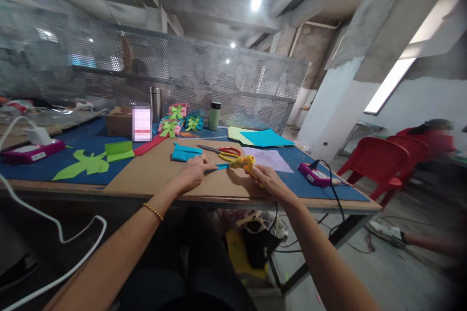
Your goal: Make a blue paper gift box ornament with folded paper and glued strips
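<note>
My right hand point(268, 181) is wrapped round the handle of a yellow glue gun point(242, 161), whose nozzle points left. Just under the nozzle lies a narrow blue paper strip point(222, 167). Its left end is pinched in the fingers of my left hand point(193, 173), low over the cardboard sheet point(146, 172). Behind my left hand rests a folded blue paper piece point(182, 151). Beyond the glue gun are scissors with red handles point(229, 151), and a yellow-handled tool point(229, 157) lies against them.
Green paper cutouts point(85, 164) lie left, with a purple box point(32, 151) beyond. Another purple box point(314, 175) with a black cable sits right. Behind are bow-topped paper pieces point(170, 128), a steel flask point(156, 104), a green bottle point(214, 116) and blue sheets point(268, 137).
</note>
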Demonstrator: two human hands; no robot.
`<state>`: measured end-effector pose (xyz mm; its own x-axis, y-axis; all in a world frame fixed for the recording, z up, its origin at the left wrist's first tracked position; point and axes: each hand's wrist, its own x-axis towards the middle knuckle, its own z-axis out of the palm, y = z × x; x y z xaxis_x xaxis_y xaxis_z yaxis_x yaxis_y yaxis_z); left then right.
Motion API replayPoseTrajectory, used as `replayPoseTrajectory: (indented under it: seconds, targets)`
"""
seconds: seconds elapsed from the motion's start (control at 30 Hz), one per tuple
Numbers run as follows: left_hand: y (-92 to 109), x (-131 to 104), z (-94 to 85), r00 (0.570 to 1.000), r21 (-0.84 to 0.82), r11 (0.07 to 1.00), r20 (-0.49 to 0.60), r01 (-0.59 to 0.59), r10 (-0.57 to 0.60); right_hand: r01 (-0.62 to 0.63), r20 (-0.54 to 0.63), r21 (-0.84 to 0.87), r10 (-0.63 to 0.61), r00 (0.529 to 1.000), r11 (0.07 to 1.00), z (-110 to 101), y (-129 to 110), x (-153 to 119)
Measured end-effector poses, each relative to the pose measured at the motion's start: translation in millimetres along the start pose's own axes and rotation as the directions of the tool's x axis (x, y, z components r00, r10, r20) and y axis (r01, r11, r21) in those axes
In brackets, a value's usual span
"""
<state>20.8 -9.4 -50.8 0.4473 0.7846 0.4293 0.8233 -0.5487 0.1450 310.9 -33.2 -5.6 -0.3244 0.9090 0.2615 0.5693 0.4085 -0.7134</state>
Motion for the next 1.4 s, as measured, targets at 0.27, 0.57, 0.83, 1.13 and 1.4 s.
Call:
replayPoseTrajectory:
  seconds: [0.27,0.57,0.83,1.13,1.4]
  targets:
    - [7.3,-3.1,-6.9,0.997,-0.07,0.996,-0.06,0.051,-0.056,0.031,0.032,-0.026,-0.03,0.999,0.999,9.0,-13.5,1.1]
    - [6.4,-2.4,-5.7,0.995,-0.072,0.994,-0.062,0.077,-0.082,0.055,0.045,-0.014,-0.054,0.998,0.998,15.2,-18.5,3.2]
    - [13.2,-4.0,-13.3,0.994,-0.072,0.993,-0.048,0.094,-0.098,0.066,0.04,-0.028,-0.065,0.997,0.997,20.0,-22.8,4.4]
    - [17.1,-4.9,-16.9,0.993,-0.074,0.991,-0.03,0.111,-0.113,0.135,0.058,-0.039,-0.133,0.989,0.99,29.3,-33.3,4.6]
    - [17.2,-7.5,-25.2,0.988,-0.089,0.984,0.013,0.155,-0.155,0.097,0.081,0.0,-0.097,0.992,0.995,30.5,-35.6,4.6]
